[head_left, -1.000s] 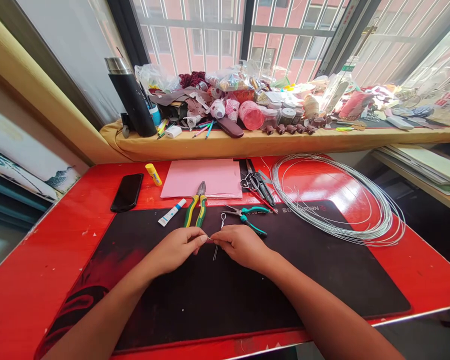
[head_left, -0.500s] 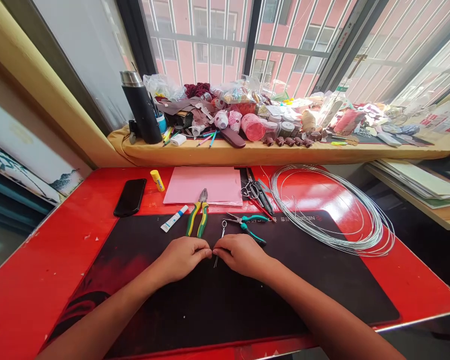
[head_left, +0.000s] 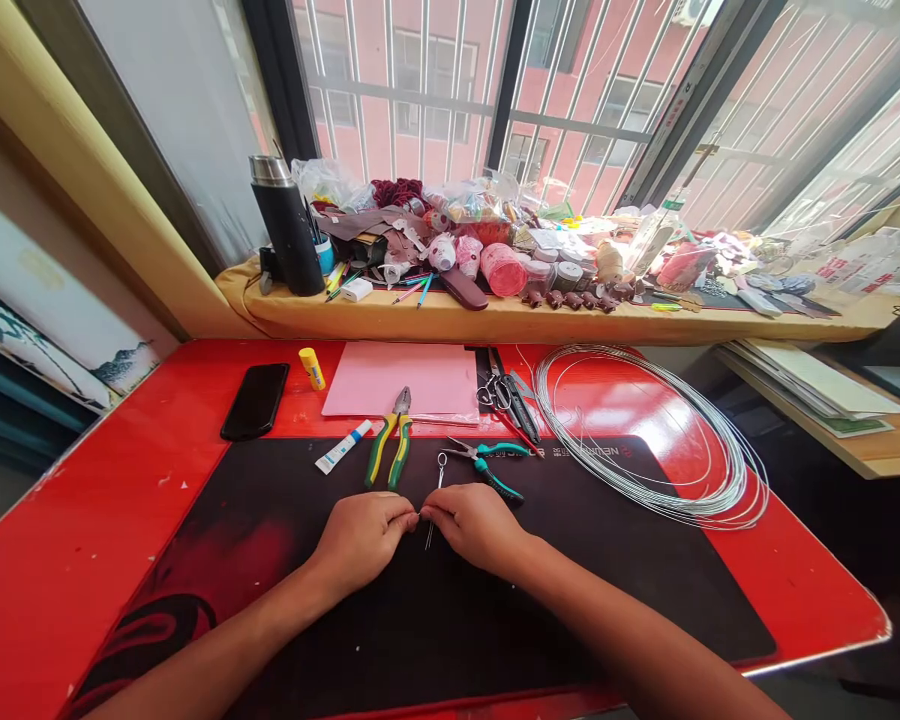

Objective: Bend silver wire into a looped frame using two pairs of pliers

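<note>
The left hand and right hand meet fingertip to fingertip over the black mat, both pinching a short wire piece between them, apparently; its looped end points toward the green-handled pliers.

In front of me a black mat covers the red table. On it lie green-yellow pliers, teal pliers and a glue tube. Farther back are pink paper, a phone, scissors and a wire coil.
</note>
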A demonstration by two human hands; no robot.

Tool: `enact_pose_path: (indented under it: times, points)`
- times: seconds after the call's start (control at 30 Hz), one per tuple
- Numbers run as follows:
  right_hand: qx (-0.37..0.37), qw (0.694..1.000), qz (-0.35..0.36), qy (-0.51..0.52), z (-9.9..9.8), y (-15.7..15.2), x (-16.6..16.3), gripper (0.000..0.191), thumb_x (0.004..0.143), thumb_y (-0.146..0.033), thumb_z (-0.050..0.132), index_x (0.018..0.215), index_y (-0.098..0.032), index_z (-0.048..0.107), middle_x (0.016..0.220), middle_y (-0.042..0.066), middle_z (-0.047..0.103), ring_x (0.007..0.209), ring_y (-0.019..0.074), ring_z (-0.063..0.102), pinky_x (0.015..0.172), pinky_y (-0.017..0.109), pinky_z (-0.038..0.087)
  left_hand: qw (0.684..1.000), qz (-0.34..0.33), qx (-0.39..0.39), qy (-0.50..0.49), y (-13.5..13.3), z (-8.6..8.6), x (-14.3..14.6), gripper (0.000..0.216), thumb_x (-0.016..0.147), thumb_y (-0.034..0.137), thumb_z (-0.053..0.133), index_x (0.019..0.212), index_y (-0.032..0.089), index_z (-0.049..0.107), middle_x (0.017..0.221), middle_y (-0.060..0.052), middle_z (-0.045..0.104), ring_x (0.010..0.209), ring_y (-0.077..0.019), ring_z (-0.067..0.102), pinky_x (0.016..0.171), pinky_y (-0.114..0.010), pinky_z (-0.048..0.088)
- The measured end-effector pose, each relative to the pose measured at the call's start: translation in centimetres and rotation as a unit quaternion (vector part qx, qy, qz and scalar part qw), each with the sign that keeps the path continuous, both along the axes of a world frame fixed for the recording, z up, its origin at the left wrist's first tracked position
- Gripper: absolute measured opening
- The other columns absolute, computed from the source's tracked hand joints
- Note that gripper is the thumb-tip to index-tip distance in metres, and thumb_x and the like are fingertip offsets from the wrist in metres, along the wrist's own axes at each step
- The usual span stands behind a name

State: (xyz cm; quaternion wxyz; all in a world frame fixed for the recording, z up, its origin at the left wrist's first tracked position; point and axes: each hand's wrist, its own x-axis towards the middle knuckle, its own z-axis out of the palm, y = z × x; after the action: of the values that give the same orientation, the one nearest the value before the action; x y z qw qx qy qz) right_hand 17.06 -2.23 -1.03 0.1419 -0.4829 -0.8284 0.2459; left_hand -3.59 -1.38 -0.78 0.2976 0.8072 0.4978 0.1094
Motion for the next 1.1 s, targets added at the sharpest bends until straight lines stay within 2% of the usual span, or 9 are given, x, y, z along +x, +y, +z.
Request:
enact_pose_path:
  times: [0.2,0.37,0.57,0.63,0.7,0.8,0.87,1.0,1.1]
  points:
    - [-0.032,0.998,0.000,0.046,-0.3,-0.4,0.2,0.020,0.099,-0.023,0.060,0.094,-0.022,0.079,0.080,0.002,0.077,0.071,0.0159,0.066,0.062,0.024,0.035,0.997,-0.037,-0.013,-0.067,-0.4,-0.7,-0.4,0.030,0.098,0.031,0.049,0.078,0.024,0.072,0.080,0.000,0.073,0.079,-0.0181,0.065,0.072,-0.028,0.039]
    - [-0.079,0.992,-0.030,0.096,-0.3,-0.1,0.3,0.022,0.100,-0.024,0.058,0.097,-0.021,0.080,0.081,0.002,0.078,0.072,0.0156,0.067,0.063,0.023,0.039,0.997,0.029,-0.030,-0.070,-0.5,-0.6,-0.1,0.031,0.097,0.033,0.048,0.078,0.024,0.071,0.081,0.000,0.074,0.079,-0.0189,0.066,0.070,-0.028,0.039]
    - [-0.047,0.998,0.005,0.042,-0.1,-0.1,0.7,0.020,0.100,-0.023,0.060,0.098,-0.022,0.080,0.084,0.003,0.078,0.074,0.0167,0.067,0.064,0.024,0.040,0.999,-0.017,-0.050,0.004,0.0,0.4,0.2,0.030,0.096,0.034,0.050,0.080,0.027,0.074,0.081,0.000,0.076,0.080,-0.0212,0.067,0.068,-0.029,0.035]
    - [-0.029,0.999,0.023,0.029,0.8,0.3,1.5,0.018,0.099,-0.026,0.062,0.099,-0.022,0.080,0.087,0.004,0.078,0.078,0.0180,0.068,0.068,0.025,0.043,0.999,-0.007,-0.051,0.015,0.1,0.9,0.1,0.031,0.096,0.035,0.049,0.079,0.027,0.074,0.078,0.000,0.074,0.077,-0.0216,0.067,0.066,-0.029,0.035]
    - [0.015,0.999,0.020,0.030,1.8,0.9,2.8,0.018,0.099,-0.032,0.064,0.101,-0.022,0.079,0.094,0.006,0.077,0.089,0.0208,0.068,0.079,0.028,0.047,0.998,0.024,-0.053,0.004,0.2,1.2,-0.3,0.033,0.097,0.039,0.048,0.081,0.027,0.075,0.079,0.000,0.075,0.077,-0.0226,0.067,0.066,-0.030,0.037]
    - [0.073,0.996,-0.043,0.037,3.1,2.0,5.2,0.024,0.097,-0.038,0.067,0.114,-0.023,0.075,0.108,0.009,0.074,0.103,0.0237,0.066,0.093,0.035,0.049,0.991,0.098,-0.051,-0.074,0.5,1.4,-1.1,0.035,0.096,0.045,0.047,0.097,0.029,0.078,0.101,-0.002,0.080,0.095,-0.0261,0.071,0.080,-0.033,0.048]
    - [0.106,0.991,-0.077,-0.005,3.4,2.5,6.6,0.032,0.094,-0.040,0.071,0.122,-0.024,0.071,0.117,0.010,0.071,0.112,0.0276,0.063,0.101,0.043,0.048,0.981,0.125,-0.065,-0.131,0.8,1.4,-1.5,0.038,0.095,0.046,0.046,0.107,0.028,0.077,0.114,-0.003,0.079,0.109,-0.0279,0.069,0.093,-0.037,0.050]
    - [0.106,0.985,-0.079,-0.108,2.7,2.7,7.5,0.058,0.086,-0.039,0.080,0.139,-0.023,0.060,0.135,0.015,0.062,0.125,0.0349,0.056,0.105,0.051,0.045,0.969,0.124,-0.111,-0.183,1.6,1.6,-1.6,0.040,0.093,0.048,0.049,0.110,0.026,0.077,0.119,-0.004,0.078,0.116,-0.0294,0.067,0.101,-0.041,0.049]
    - [0.091,0.981,-0.085,-0.150,2.1,2.4,6.8,0.056,0.086,-0.036,0.079,0.138,-0.023,0.061,0.132,0.016,0.062,0.125,0.0363,0.055,0.105,0.053,0.044,0.965,0.129,-0.116,-0.194,1.9,1.6,-1.4,0.040,0.092,0.050,0.052,0.110,0.025,0.078,0.121,-0.005,0.077,0.117,-0.0306,0.067,0.103,-0.042,0.048]
